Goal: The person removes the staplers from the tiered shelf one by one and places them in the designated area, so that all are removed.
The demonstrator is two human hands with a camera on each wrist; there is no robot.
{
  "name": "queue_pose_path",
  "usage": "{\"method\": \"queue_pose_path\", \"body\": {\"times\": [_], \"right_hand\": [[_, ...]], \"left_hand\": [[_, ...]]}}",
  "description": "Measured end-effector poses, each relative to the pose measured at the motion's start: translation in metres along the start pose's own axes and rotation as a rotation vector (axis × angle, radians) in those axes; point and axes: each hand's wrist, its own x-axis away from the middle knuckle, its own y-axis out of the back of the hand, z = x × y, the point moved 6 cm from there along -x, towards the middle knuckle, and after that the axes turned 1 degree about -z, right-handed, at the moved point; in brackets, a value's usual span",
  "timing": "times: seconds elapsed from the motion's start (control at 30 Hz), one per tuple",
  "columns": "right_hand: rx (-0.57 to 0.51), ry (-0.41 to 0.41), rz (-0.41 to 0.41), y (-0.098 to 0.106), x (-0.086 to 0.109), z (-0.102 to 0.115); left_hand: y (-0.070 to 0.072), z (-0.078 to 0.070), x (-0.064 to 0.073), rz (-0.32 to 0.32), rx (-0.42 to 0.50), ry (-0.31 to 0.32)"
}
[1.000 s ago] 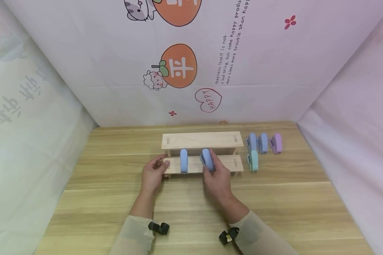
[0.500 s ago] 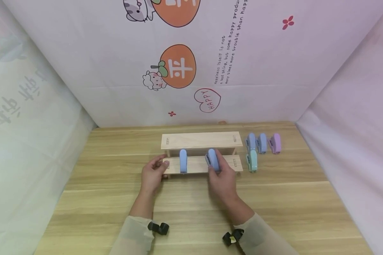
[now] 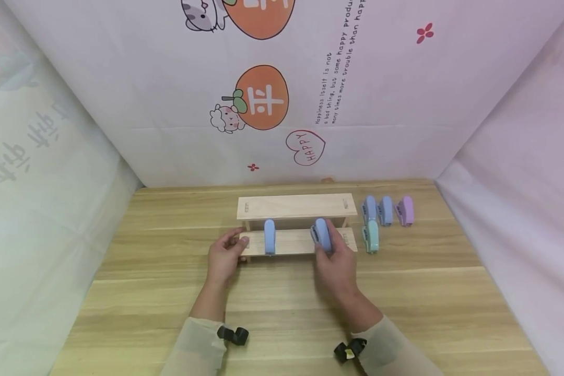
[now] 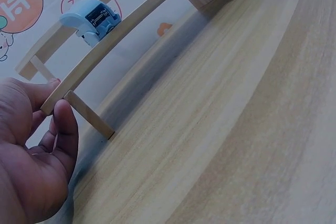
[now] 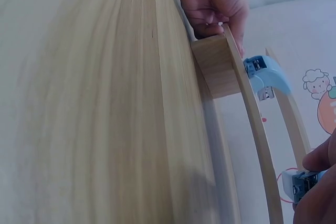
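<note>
A two-tier wooden shelf stands on the table. My left hand pinches the left end of its lower board, the thumb on top and fingers below, as the left wrist view shows. My right hand grips a light blue mini stapler between thumb and fingers over the right part of that board. In the right wrist view, the fingers partly hide this stapler. Another light blue mini stapler stands on the lower board's left part, between the hands.
Right of the shelf, two blue staplers and a purple stapler stand in a row, with a mint green stapler in front. The upper board rises behind the lower one. A printed cloth hangs behind the table.
My right hand has moved the held stapler to the right along the lower board, away from the other stapler. My left hand has stayed at the shelf's left end.
</note>
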Motion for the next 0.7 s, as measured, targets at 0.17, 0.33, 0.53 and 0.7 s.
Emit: {"method": "queue_pose_path", "body": {"times": [0.17, 0.33, 0.53, 0.7], "right_hand": [[-0.004, 0.016, -0.027, 0.006, -0.001, 0.0], [-0.011, 0.021, -0.053, 0.011, -0.002, -0.003], [-0.003, 0.012, -0.077, 0.017, -0.002, -0.006], [0.001, -0.002, -0.086, 0.021, -0.002, -0.01]], "left_hand": [[0.0, 0.0, 0.0, 0.001, 0.011, 0.003], [0.0, -0.001, 0.001, 0.007, 0.013, 0.002], [0.0, -0.001, 0.001, 0.012, 0.016, 0.0], [0.0, -0.001, 0.001, 0.019, 0.02, -0.006]]}}
